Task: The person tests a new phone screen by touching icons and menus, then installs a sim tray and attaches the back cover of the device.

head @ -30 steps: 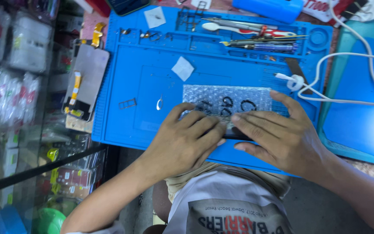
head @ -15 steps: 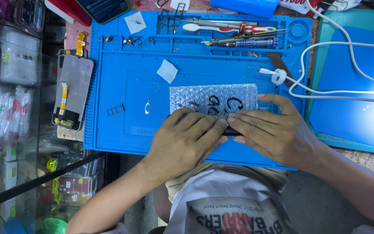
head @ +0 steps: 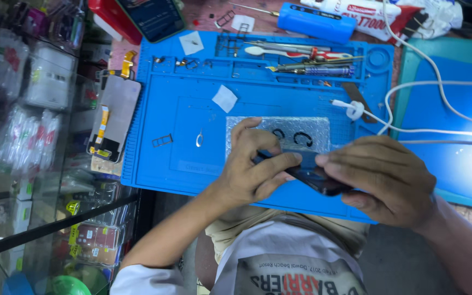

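Note:
A dark phone (head: 318, 176) is held just above the near edge of the blue work mat (head: 192, 98). My left hand (head: 252, 166) grips its left end, thumb along the top edge. My right hand (head: 386, 177) wraps over its right end and hides most of it. Behind the hands a piece of bubble wrap (head: 301, 128) lies on the mat with dark curved bits on it.
A loose screen with an orange flex cable (head: 113, 117) lies left of the mat. Screwdrivers and tweezers (head: 307, 60) fill the mat's far tray. A white cable (head: 432, 109) loops over a second blue mat (head: 454, 158) at right. A glass display case (head: 28, 164) stands at left.
Both hands lifted from lying flat on the mat and now hold the dark phone between them, more of it showing. The camera view shifted, showing more of the far bench.

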